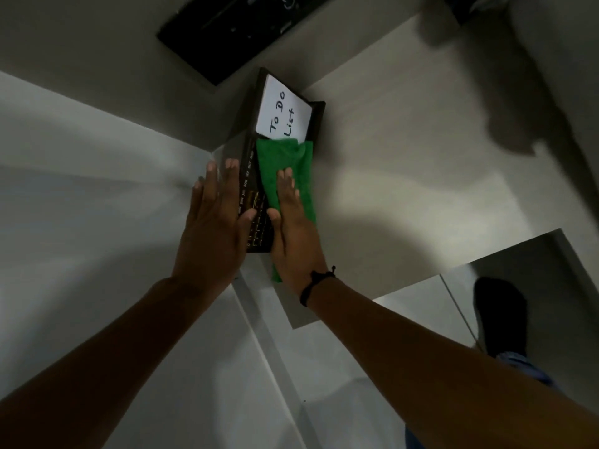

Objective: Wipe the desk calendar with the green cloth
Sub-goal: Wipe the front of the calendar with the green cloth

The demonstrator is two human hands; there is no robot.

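A dim room with pale walls and a light-coloured desk top (405, 150) fills the view, its surface running away from the camera toward a corner. The desk calendar (251, 176) is the landmark here: a dark, long, tent-shaped stand sitting on the desk edge near that corner, with month names printed in small pale letters along its ridge and a grid of figures on its near end.

Beyond the calendar, up on the wall side, lies a large black flat panel (236, 30), blurred and hard to identify. At the calendar's far end, a white card (282, 113) reading "To Do List" in black handwriting rests on the slanted face.

The green cloth (288, 176) covers the calendar's right-hand face, just below the white card, and hangs past the calendar's near end.

The left hand (214, 228) lies flat and open against the calendar's left side, fingers spread and extended, thumb touching the printed face; it grips nothing. The right hand (291, 231) is pressed flat, palm down, on the cloth, fingers straight and together, holding the cloth against the calendar rather than clutching it. A black cord bracelet (316, 283) circles the right wrist, nearer the camera than the calendar.
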